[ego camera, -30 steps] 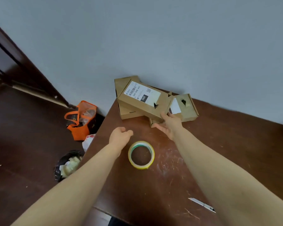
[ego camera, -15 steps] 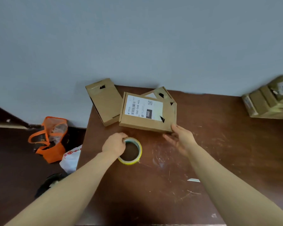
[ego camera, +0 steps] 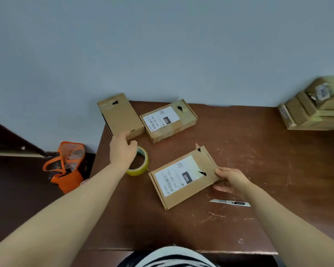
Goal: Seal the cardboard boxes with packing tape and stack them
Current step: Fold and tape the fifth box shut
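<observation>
Table (ego camera: 239, 218) (scratched brown) carries tape roll (ego camera: 139, 171), abuts grey wall (ego camera: 162, 45)

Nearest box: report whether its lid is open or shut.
Shut, nearly: the lid lies flat on the box, but one flap corner sticks up at its far end. Tape across it: cannot tell.

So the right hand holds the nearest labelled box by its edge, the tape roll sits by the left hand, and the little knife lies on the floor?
Not quite: the head view shows the knife on the table, not the floor. The right hand does grip the nearest labelled box by its edge, and the tape roll sits by the left hand.
</observation>
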`<move>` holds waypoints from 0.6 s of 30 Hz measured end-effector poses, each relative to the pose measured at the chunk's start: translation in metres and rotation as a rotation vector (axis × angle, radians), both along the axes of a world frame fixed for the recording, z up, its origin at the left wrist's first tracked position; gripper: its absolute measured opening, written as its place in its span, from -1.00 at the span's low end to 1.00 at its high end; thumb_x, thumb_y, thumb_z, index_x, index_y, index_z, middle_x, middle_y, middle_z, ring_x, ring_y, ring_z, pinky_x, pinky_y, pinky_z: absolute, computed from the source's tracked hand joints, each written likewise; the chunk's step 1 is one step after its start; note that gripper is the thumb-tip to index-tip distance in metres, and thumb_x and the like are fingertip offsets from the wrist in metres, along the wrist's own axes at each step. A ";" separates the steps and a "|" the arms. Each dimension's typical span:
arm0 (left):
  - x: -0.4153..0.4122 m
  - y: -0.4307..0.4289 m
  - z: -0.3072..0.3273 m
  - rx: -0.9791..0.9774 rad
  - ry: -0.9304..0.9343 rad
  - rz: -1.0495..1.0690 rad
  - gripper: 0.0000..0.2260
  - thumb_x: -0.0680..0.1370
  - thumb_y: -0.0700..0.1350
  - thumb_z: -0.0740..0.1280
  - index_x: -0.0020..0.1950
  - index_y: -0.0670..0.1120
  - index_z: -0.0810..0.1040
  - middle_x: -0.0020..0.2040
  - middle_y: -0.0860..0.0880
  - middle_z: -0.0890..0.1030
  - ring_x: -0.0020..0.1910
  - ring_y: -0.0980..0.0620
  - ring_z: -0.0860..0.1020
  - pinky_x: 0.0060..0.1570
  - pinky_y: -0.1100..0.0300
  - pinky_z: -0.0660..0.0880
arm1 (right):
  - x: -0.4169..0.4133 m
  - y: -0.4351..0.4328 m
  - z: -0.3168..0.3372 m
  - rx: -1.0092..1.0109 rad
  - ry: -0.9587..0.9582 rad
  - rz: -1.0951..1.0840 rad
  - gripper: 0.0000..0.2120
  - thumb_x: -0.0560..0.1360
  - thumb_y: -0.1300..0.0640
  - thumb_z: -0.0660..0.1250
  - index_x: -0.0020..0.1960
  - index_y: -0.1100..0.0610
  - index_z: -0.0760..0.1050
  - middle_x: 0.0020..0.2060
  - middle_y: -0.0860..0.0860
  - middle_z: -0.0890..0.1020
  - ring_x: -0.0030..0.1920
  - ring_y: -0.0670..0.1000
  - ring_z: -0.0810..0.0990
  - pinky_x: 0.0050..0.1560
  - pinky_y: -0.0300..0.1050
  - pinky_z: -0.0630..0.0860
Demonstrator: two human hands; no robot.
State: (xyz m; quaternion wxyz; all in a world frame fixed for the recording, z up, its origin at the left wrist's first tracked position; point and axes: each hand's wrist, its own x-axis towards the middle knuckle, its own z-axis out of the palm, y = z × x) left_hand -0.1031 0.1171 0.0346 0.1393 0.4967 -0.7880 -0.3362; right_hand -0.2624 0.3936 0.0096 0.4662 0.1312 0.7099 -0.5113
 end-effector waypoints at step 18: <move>0.011 0.121 -0.054 -0.294 -0.557 -0.970 -0.10 0.53 0.30 0.17 0.52 -0.11 -0.36 0.51 -0.07 -0.40 0.50 -0.03 -0.36 0.41 0.07 -0.38 | 0.061 -0.021 -0.009 0.234 1.171 1.177 -0.33 0.47 0.30 0.16 0.54 0.05 0.11 0.36 0.00 0.30 0.28 0.06 0.27 0.31 -0.13 0.29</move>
